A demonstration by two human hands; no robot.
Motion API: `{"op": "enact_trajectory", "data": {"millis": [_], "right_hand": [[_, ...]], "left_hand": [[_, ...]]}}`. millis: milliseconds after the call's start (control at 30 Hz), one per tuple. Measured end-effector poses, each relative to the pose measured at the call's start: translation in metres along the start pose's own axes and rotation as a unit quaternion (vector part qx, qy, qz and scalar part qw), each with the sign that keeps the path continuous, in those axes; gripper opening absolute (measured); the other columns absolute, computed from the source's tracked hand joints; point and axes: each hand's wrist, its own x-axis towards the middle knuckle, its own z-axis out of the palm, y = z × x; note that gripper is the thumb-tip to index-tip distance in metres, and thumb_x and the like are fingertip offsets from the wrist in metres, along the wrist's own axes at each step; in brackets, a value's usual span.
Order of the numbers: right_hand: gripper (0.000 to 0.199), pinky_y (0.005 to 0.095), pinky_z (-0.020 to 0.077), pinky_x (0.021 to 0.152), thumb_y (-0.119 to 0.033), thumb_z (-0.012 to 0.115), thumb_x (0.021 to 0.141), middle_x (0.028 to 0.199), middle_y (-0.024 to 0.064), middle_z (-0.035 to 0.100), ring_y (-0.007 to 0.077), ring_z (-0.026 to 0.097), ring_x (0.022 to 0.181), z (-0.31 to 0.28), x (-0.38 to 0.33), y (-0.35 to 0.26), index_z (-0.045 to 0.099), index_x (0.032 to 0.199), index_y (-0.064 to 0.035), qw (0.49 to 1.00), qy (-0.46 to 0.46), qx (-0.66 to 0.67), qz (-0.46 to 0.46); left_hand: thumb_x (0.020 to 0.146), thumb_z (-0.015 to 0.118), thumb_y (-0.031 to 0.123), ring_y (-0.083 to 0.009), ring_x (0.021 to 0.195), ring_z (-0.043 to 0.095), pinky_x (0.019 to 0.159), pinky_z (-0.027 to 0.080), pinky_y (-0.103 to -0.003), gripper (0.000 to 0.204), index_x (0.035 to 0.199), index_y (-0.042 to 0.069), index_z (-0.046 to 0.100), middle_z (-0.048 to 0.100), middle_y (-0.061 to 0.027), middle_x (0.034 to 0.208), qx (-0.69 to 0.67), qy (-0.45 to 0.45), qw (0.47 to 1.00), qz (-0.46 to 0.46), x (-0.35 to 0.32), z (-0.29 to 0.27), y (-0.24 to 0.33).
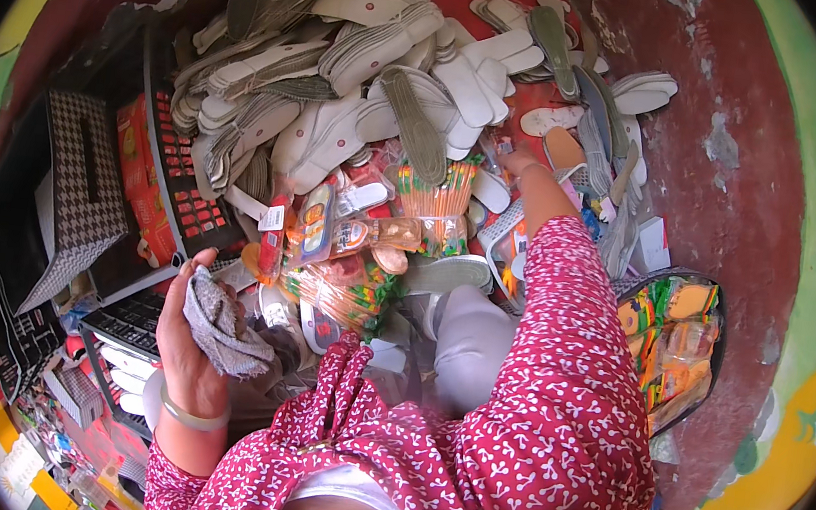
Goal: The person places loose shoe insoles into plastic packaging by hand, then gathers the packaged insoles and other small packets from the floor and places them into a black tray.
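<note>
My left hand (pixel 182 330), with a pale bangle at its wrist, holds a crumpled grey cloth (pixel 227 323) against the palm. Stretched far forward, my right hand (pixel 517 161) is down among the insoles and clear plastic. Its fingers are small and partly hidden, so what they touch cannot be made out. Close by it lie a bundle of orange sticks in clear wrap (pixel 437 193), a dark green insole (pixel 415 125) and a tan insole (pixel 563 150). Before my knees rests a second wrapped bundle (pixel 344 283), with an orange plastic packet (pixel 316 224) above it.
A large heap of pale insoles (pixel 350 57) covers the far floor. Black crates (pixel 175 178) stand at the left, beside a houndstooth-patterned box (pixel 83 188). To the right is a dark basket of orange packets (pixel 672 341), near a red wall (pixel 718 99) with peeling paint.
</note>
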Motion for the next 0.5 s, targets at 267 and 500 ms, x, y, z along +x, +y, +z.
{"op": "enact_trajectory", "data": {"millis": [267,500], "right_hand": [[0.027,0.0372,0.0485,0.071,-0.014,0.059,0.070,0.088,0.0177,0.062,0.0283,0.062,0.083,-0.001,0.000,-0.003,0.059,0.093,0.0000,0.997,-0.038,0.070,-0.019],[0.024,0.0259,0.0465,0.058,-0.013,0.059,0.078,0.080,0.0095,0.060,0.0152,0.059,0.074,-0.030,-0.104,-0.065,0.057,0.097,-0.0002,0.903,-0.172,0.375,-0.117]], "left_hand": [[0.092,0.045,0.029,-0.0140,0.053,0.056,0.046,0.049,-0.026,0.027,0.102,0.007,0.058,0.058,-0.0031,0.064,0.001,-0.011,1.000,0.000,0.002,0.000,0.001],[0.092,0.045,0.029,-0.0141,0.051,0.054,0.047,0.046,-0.024,0.028,0.103,0.007,0.057,0.057,-0.0054,0.064,-0.003,0.024,1.000,0.000,-0.007,0.007,-0.007]]}}
